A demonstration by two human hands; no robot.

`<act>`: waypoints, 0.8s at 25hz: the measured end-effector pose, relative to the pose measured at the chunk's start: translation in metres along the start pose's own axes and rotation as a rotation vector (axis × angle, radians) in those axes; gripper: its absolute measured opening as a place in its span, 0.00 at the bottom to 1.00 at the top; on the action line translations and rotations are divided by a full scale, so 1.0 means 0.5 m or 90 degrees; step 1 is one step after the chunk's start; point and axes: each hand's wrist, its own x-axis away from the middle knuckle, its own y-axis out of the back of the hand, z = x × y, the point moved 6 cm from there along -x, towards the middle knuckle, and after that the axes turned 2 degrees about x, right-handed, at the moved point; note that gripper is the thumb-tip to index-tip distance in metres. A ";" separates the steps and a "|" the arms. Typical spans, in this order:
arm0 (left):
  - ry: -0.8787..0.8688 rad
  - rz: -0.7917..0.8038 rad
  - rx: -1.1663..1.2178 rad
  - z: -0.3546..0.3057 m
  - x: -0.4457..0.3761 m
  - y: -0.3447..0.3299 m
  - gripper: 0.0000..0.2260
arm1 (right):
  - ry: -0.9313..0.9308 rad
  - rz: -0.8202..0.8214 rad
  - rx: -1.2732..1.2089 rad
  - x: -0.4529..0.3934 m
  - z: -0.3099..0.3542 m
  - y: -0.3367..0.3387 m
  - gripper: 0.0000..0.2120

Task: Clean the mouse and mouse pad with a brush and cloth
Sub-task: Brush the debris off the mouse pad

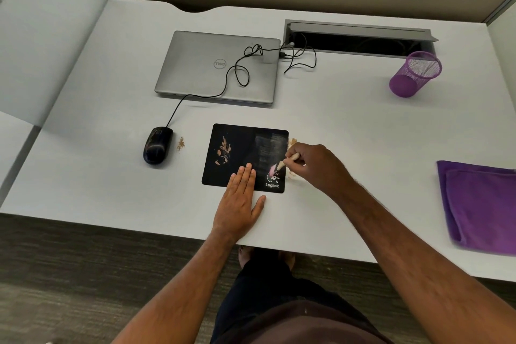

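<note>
Grey desk (pixel 335 126), left hand (pixel 240 201) flat on mouse pad (pixel 240 148), right hand (pixel 312 167) pinching brush (pixel 282 164) over pad's right edge, mouse (pixel 157 144) off left.

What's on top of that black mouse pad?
On the mouse pad: brown dust, the flat left hand, pink brush bristles. The hand hides whatever lies beneath it.

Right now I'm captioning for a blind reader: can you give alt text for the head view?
A right hand sweeps a small pink-bristled brush over a black Logitek mouse pad while the flat left hand presses it down. Brown crumbs remain on the pad; a black wired mouse sits left, a folded purple cloth right.
</note>
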 end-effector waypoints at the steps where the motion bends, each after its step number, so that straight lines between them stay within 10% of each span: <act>1: 0.000 0.002 0.001 0.000 -0.001 0.000 0.34 | -0.014 -0.022 0.018 -0.006 -0.004 0.005 0.08; 20: 0.008 0.011 0.018 0.003 -0.001 -0.004 0.34 | -0.025 -0.010 -0.131 -0.012 -0.005 0.011 0.09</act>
